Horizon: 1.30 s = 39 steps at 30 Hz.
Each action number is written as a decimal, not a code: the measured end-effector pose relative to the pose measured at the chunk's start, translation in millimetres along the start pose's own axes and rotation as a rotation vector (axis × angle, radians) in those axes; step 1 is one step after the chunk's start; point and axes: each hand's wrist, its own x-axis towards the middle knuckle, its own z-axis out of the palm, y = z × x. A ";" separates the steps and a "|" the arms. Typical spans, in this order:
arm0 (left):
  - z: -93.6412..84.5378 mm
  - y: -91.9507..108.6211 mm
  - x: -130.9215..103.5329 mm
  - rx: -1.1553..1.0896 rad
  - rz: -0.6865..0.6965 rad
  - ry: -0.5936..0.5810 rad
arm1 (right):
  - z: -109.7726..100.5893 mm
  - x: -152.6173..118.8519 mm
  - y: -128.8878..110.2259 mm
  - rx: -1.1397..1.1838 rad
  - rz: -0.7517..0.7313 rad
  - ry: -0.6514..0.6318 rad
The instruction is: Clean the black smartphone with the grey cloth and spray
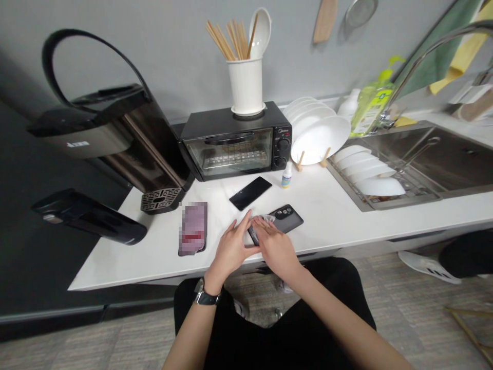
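Observation:
A dark grey smartphone [289, 220] lies back side up on the counter, its camera lenses at the upper right end. My left hand [231, 250] holds the phone's left end between its thumb and forefinger. My right hand [274, 247] presses flat fingers on a crumpled, whitish wipe [269, 218] against the phone's back, and hides the middle of the phone. Just beyond lies a phone with a black screen [250, 193]. A pinkish phone [193, 226], partly pixelated, rests to the left. Behind the grey phone stands a small white spray bottle [286, 176].
A toaster oven [234, 144] carries a white chopstick holder [246, 85]. Left stand a dark drinks machine [127, 133] and a black, bottle-shaped object [92, 216]. Racked plates [321, 139] and a sink [454, 154] with bowls are at the right. The counter's front edge [154, 278] runs below my wrists.

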 end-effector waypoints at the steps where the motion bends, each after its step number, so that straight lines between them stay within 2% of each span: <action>1: -0.3 0.1 -0.3 0.000 0.008 -0.003 | -5.7 -9.3 1.1 0.044 -0.029 -0.017; 4: -0.6 1.1 -0.2 -0.001 0.005 -0.007 | -26.3 -40.6 19.8 0.127 -0.080 -0.038; 6: -0.3 2.3 0.3 0.000 -0.012 -0.001 | -38.1 -55.9 41.4 0.105 -0.052 0.005; 9: 0.4 3.4 1.2 0.004 -0.012 0.001 | -44.5 -58.2 71.7 -0.017 0.065 0.127; 11: 0.7 3.5 1.4 0.009 -0.017 0.005 | -39.2 -47.3 79.6 -0.109 0.141 0.181; 14: 0.3 3.9 0.8 0.004 -0.030 0.012 | -23.8 -25.6 70.1 -0.178 0.168 0.192; 18: -1.3 6.7 -0.2 -0.005 -0.020 0.011 | -13.7 -8.2 58.4 -0.101 -0.042 0.030; 19: -1.7 7.5 -0.3 -0.003 -0.018 0.012 | -14.6 -6.4 61.3 -0.097 -0.034 0.025; 22: -2.5 9.0 -0.5 0.006 -0.012 0.016 | -21.0 -4.4 78.2 -0.152 0.134 0.112; 23: -2.6 9.1 -0.4 0.008 -0.012 0.016 | -23.4 -4.7 83.8 -0.156 0.135 0.111; 26: -2.6 8.5 -0.2 0.010 -0.013 0.018 | -29.5 -6.6 94.4 -0.108 -0.019 -0.002; 27: -2.4 8.2 -0.2 0.011 -0.012 0.019 | -30.8 -6.7 95.7 -0.110 -0.024 -0.010; 31: -1.0 6.9 0.0 0.020 -0.002 0.028 | -27.1 -0.9 87.4 -0.183 0.165 0.082; 32: -0.7 6.6 0.0 0.018 0.001 0.028 | -23.9 1.9 82.1 -0.178 0.145 0.071; 36: 0.4 5.5 0.2 0.007 0.013 0.029 | -12.9 14.3 64.6 -0.099 -0.106 -0.056; 39: 1.0 5.1 0.7 0.002 0.017 0.037 | -12.7 20.7 67.9 -0.123 0.009 0.013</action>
